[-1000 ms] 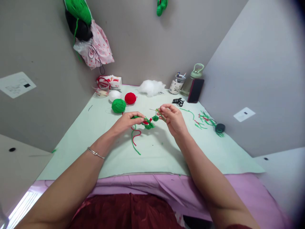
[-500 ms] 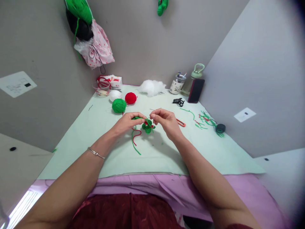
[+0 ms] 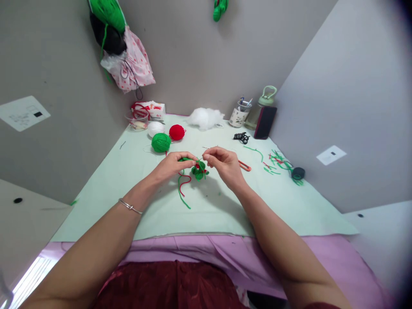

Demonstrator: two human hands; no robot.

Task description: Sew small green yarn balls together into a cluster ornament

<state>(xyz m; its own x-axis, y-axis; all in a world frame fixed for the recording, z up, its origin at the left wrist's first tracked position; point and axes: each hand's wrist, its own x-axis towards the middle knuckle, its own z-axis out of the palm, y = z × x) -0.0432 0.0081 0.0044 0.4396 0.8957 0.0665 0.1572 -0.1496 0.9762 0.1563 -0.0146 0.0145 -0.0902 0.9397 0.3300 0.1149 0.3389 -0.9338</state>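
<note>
My left hand (image 3: 176,165) pinches a small green and red crocheted piece (image 3: 199,171) by its upper edge, over the middle of the table. The piece hangs in several rounded green lobes with bits of red. Closed beside it, my right hand (image 3: 223,164) grips a thin needle (image 3: 201,159) between thumb and forefinger, its point directed at the work. Below my left fingers trail a red yarn tail (image 3: 186,185) and a green yarn tail (image 3: 180,194). Fingers cover part of the piece, so where the needle meets it is hard to make out.
Behind my hands sit a green yarn ball (image 3: 161,142), a red one (image 3: 177,132) and white stuffing (image 3: 205,118). An orange cutter (image 3: 244,166) lies right of my right hand. Yarn scraps (image 3: 279,159), a black tape roll (image 3: 298,173), a phone (image 3: 265,123) and a bottle (image 3: 266,101) are farther right.
The crocheted piece has turned slightly under my fingers. Both hands stay in nearly the same place, still closed.
</note>
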